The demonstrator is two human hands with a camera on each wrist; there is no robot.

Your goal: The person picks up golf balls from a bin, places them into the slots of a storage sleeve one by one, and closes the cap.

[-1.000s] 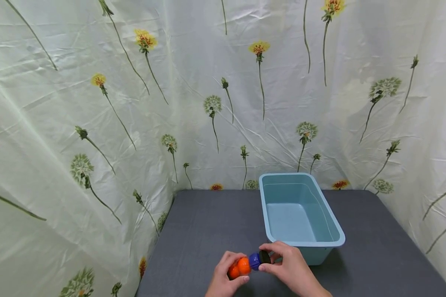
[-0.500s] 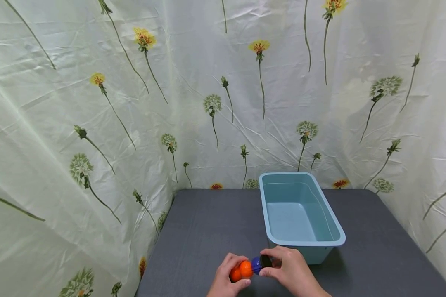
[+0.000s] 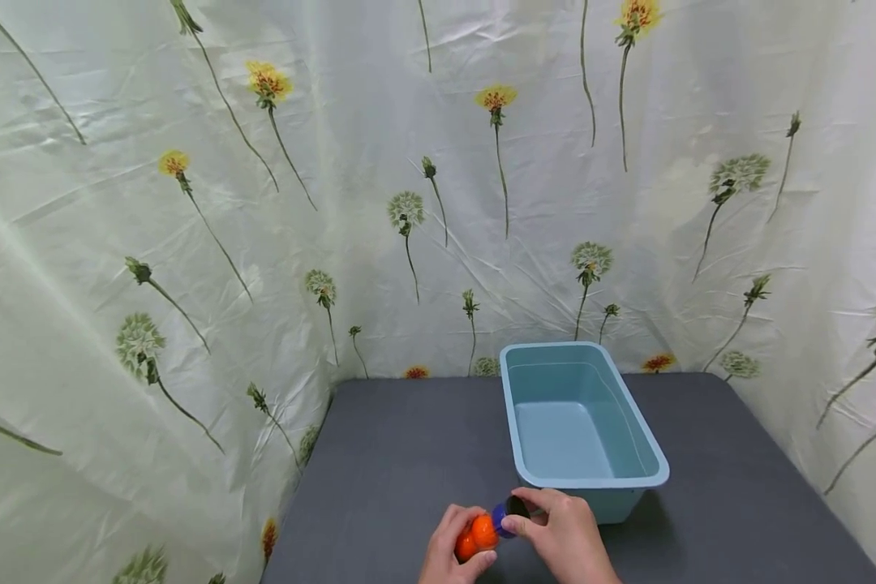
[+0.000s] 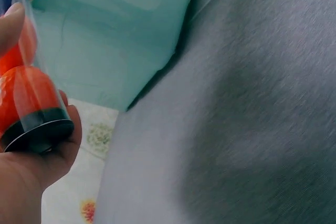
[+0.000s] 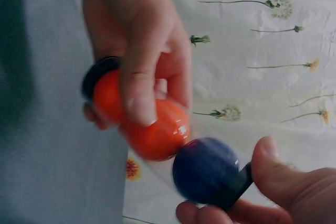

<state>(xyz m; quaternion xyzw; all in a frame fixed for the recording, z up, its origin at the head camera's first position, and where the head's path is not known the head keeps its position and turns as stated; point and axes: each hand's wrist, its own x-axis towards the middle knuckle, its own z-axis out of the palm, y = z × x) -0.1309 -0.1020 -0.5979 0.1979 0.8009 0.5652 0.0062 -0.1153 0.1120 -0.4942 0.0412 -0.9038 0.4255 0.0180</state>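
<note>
Now your hands (image 3: 514, 539) moved slightly left, nearer you. Left hand (image 3: 448, 560) gripped clear tube (image 5: 157, 129) of orange balls (image 3: 476, 535). Right hand (image 3: 565, 539) pinched dark cap (image 3: 518, 508) by blue ball (image 5: 205, 170). Tube stayed above grey table (image 3: 394, 470), before blue tub (image 3: 582, 480). Cap looked partly off.

place: makeshift staged recording booth, not a lived-in room | walls: creased pale sheet (image 3: 190, 243) printed with dandelions, hung on three sides | surface: small bench (image 3: 409, 454) under dark grey cloth | props: single light-blue plastic tub (image 3: 631, 478) | other furniture or fittings: hidden behind sheet
</note>
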